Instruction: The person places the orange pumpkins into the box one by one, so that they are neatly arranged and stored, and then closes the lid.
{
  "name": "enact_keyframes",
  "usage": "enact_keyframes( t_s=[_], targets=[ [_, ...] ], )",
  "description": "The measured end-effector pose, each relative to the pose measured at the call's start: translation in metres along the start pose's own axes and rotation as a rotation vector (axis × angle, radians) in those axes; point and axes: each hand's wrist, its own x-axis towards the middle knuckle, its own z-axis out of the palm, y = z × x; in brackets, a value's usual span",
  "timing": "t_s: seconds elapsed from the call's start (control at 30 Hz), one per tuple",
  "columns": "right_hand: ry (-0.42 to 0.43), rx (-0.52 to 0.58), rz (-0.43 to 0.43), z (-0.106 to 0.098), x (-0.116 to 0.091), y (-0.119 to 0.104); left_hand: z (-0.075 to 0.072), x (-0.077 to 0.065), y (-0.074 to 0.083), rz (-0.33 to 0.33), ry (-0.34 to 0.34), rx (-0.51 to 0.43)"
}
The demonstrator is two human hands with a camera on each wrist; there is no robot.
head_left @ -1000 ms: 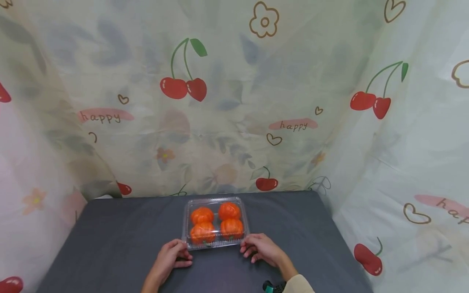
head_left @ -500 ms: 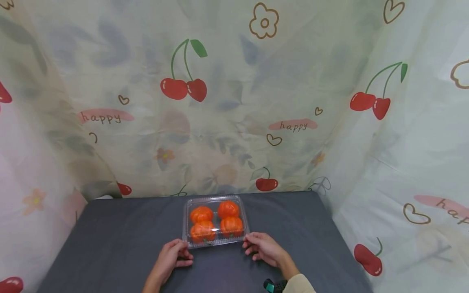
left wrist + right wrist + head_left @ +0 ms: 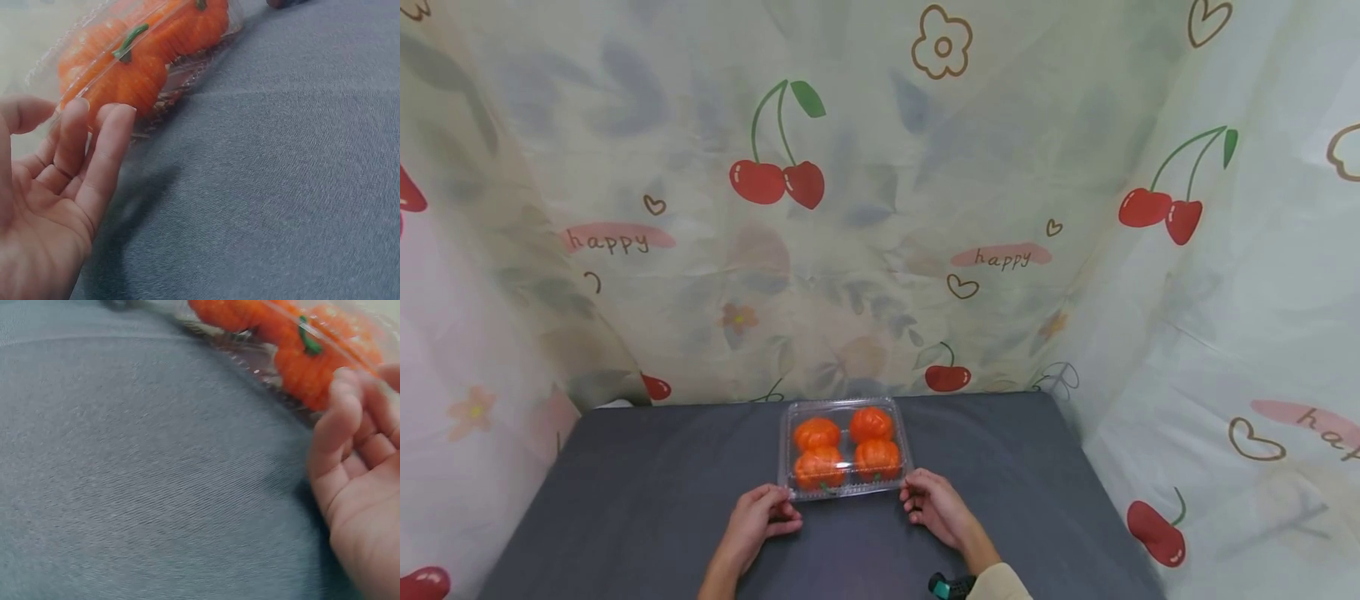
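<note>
In the head view a clear plastic clamshell box [image 3: 850,488] lies near the back of the table, with several small orange pumpkins [image 3: 820,469] inside in two columns. My left hand [image 3: 755,523] pinches its front left corner between thumb and fingertips. At the front right corner my right hand [image 3: 938,507] pinches the rim the same way. Seen from the left wrist, a pumpkin [image 3: 125,78] with a green stem shows through the plastic just beyond the fingertips. The right wrist view shows another pumpkin [image 3: 306,369] close behind the fingers, with the thumb partly cut off by the frame.
A dark grey cloth [image 3: 662,475] covers the table. Curtains [image 3: 865,292] printed with cherries and hearts hang behind it and on both sides. A black and teal band [image 3: 951,587] shows at my right wrist, beside a beige sleeve [image 3: 1000,583].
The box has shifted slightly away from me and a little to the right, its front edge now farther back. Both hands moved along with it, keeping their hold on the corners.
</note>
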Motion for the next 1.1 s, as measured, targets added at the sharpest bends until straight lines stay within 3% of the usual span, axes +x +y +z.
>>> enact_keyframes(
  t_s=[0.17, 0.43, 1.1],
  targets=[
    [0.014, 0.060, -0.055, 0.000, 0.002, 0.007, 0.003, 0.006, -0.004, 0.015, 0.021, -0.022],
    [0.036, 0.085, -0.080, 0.000, 0.001, 0.015, 0.006, 0.008, -0.016, 0.100, 0.041, -0.106],
    [0.076, 0.023, -0.120, 0.000, 0.000, 0.017, 0.005, 0.012, -0.018, 0.110, -0.006, -0.143]
  ],
)
